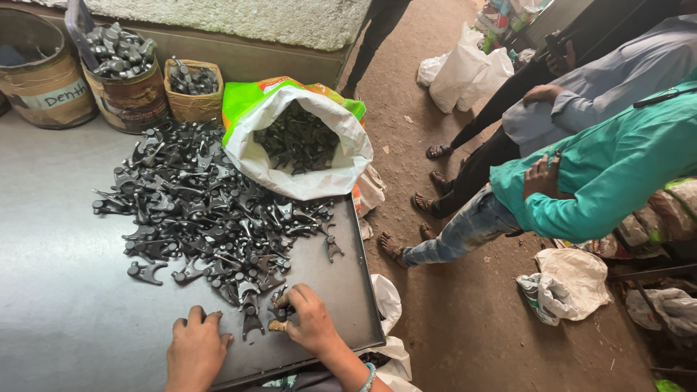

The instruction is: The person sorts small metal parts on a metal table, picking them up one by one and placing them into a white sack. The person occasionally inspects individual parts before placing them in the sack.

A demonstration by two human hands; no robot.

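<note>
Dark metal parts (210, 210), forked and stubby, lie in a wide heap on the grey steel table (58, 290). At the near edge of the heap, the right hand (308, 319) curls its fingers around one small part (279, 313), the grip clenched on it just above the table top. The left hand (194, 348) rests flat on the table beside it, fingers spread and grip released, with its fingertips just short of a loose part (252, 319) that lies between the two hands.

Behind the heap, a white sack (305, 163) with a green and orange outer layer stands open at the table's right edge, rolled down at the mouth and filled with more of the same dark parts. Along the back of the table stand three containers: a round drum (43, 80) at the left, a tin (131, 94) heaped with grey pieces next to it, and a small woven basket (192, 101) holding a few more.

To the right, on the dirt floor (450, 312), other people stand close together, one in a teal shirt (617, 167) with arms folded, another in a pale grey shirt (617, 72). White plastic bags (465, 69) lie on the floor near them.
</note>
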